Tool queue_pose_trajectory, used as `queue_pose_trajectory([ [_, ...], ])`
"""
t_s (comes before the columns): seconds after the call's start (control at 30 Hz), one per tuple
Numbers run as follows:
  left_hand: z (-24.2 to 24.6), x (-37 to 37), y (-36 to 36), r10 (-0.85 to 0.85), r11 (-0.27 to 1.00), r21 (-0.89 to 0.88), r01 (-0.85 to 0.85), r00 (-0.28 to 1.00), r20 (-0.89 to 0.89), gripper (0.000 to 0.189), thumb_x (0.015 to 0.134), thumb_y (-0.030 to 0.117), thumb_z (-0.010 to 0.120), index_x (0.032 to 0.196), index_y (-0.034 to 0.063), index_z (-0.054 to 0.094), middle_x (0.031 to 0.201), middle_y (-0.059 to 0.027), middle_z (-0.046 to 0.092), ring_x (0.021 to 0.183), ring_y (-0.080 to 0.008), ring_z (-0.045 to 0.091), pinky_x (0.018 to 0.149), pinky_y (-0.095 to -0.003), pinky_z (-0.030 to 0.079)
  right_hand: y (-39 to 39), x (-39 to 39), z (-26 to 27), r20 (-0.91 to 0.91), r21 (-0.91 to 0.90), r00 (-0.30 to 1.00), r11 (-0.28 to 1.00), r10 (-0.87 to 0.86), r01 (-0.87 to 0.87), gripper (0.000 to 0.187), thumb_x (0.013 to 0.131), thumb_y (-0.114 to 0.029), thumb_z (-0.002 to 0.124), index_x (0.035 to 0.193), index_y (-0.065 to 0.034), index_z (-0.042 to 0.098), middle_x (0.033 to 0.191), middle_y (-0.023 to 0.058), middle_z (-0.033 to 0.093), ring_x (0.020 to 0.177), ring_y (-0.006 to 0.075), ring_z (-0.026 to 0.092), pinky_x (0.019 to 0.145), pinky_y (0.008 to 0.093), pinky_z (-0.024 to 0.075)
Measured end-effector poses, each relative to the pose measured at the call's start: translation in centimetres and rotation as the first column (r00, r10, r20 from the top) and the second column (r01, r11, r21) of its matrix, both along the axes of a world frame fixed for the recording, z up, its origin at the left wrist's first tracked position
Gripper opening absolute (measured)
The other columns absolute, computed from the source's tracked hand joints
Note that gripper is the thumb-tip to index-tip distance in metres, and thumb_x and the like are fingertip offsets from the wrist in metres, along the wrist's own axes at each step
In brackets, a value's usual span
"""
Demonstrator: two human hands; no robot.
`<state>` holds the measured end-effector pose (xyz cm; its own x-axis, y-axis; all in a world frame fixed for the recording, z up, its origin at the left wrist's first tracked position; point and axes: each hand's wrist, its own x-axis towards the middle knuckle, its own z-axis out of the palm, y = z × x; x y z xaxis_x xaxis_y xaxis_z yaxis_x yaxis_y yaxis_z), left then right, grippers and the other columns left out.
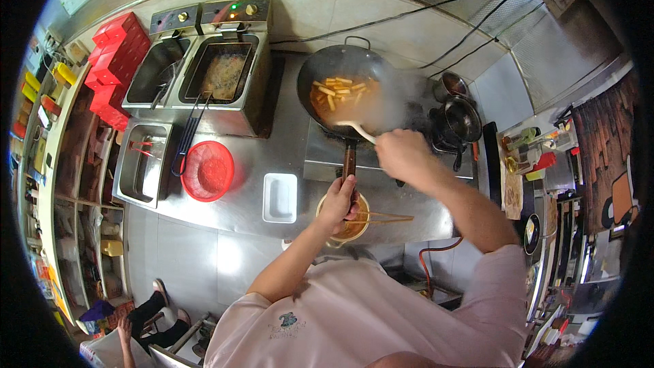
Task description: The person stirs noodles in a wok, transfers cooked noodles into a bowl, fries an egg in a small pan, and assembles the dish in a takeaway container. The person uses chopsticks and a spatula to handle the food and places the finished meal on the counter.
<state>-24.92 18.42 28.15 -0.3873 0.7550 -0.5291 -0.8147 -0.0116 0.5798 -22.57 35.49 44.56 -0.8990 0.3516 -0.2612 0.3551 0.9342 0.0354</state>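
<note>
My left hand [339,203] grips the wooden handle [349,157] of a black wok [311,76]. Pale stick-shaped pieces [343,90] lie in orange-red sauce in the wok, and steam veils its right side. My right hand [403,156] is closed around a light-coloured spatula or spoon [360,131], whose head is at the wok's near edge, partly blurred by steam. Below my left hand, partly hidden by it, stands a round pot [364,230] with orange liquid and chopsticks [391,217] across it. An empty white rectangular tray [280,198] sits to the left.
At the left, a two-basin deep fryer [255,107] bubbles around its basket; a red mesh basket [208,171] and a steel container [122,179] stand before it. Black pans [462,118] stand right of the wok. Another person's hand [124,328] and legs show at the lower left.
</note>
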Motion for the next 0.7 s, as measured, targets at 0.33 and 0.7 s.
queue_pose_trajectory([
  [0.33,0.0,0.0,0.0,0.003,1.000,-0.015,-0.002,1.000,0.021,0.035,0.108,0.045,0.058,0.104,0.0121,0.045,0.078,-0.0041,0.053,0.049,-0.0120,0.046,0.041,-0.0271,0.029,0.8,-8.6,-8.4,-0.294,-0.033,0.928,0.972,-0.231,0.232,0.015,0.092,-0.015,0.066,0.095,-0.0075,0.078,0.090,0.0196,0.076,0.087,0.0395,0.076,0.079,0.0525,0.0592],
  [0.7,0.0,-0.3,-0.1,0.002,1.000,0.028,-0.005,0.997,0.083,0.033,0.109,0.044,0.057,0.107,0.0119,0.048,0.079,-0.0045,0.054,0.049,-0.0124,0.046,0.041,-0.0273,0.028,4.9,3.1,6.1,0.021,0.104,0.995,0.990,-0.100,0.097,0.016,0.091,-0.020,0.066,0.095,-0.0134,0.081,0.089,0.0169,0.076,0.085,0.0385,0.075,0.079,0.0511,0.0592],
])
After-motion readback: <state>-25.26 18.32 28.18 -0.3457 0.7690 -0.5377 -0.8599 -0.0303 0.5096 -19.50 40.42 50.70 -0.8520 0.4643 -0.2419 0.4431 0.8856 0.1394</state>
